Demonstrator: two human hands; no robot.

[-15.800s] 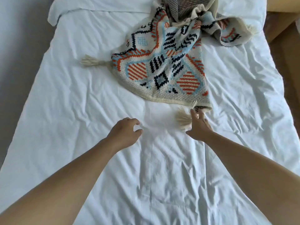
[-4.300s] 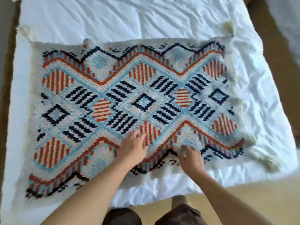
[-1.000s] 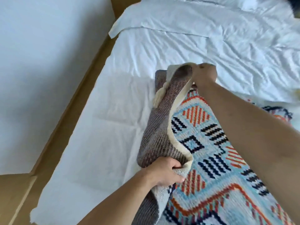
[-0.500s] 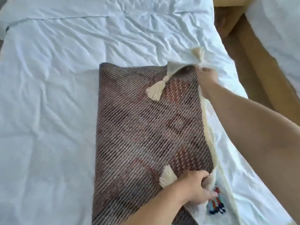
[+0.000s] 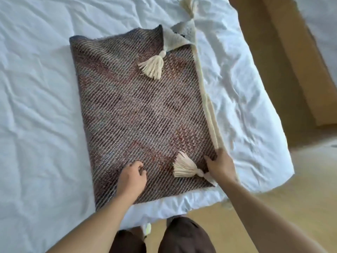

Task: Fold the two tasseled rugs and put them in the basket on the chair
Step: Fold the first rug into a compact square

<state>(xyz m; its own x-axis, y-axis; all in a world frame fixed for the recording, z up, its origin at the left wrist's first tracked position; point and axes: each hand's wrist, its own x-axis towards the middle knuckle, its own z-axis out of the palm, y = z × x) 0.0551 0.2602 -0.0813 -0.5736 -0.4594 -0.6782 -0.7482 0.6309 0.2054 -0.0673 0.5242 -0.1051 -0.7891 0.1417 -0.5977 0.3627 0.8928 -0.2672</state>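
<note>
Rug: your folded rug (image 5: 138, 114) lies flat on the bed (image 5: 36, 106), brown striped underside up, near the bed's foot-end corner on your right.
Tassels: one cream tassel (image 5: 152, 67) rests on the rug's far part; another tassel (image 5: 184, 167) lies on its near right corner.
Left hand: your left hand (image 5: 132, 178) rests on the rug's near edge, fingers loosely curled, holding nothing.
Right hand: your right hand (image 5: 221, 166) sits at the rug's near right corner, fingers laid flat along its cream edge, just beside the near tassel.
Floor: wooden floor (image 5: 273, 207) shows beyond the bed's corner.
</note>
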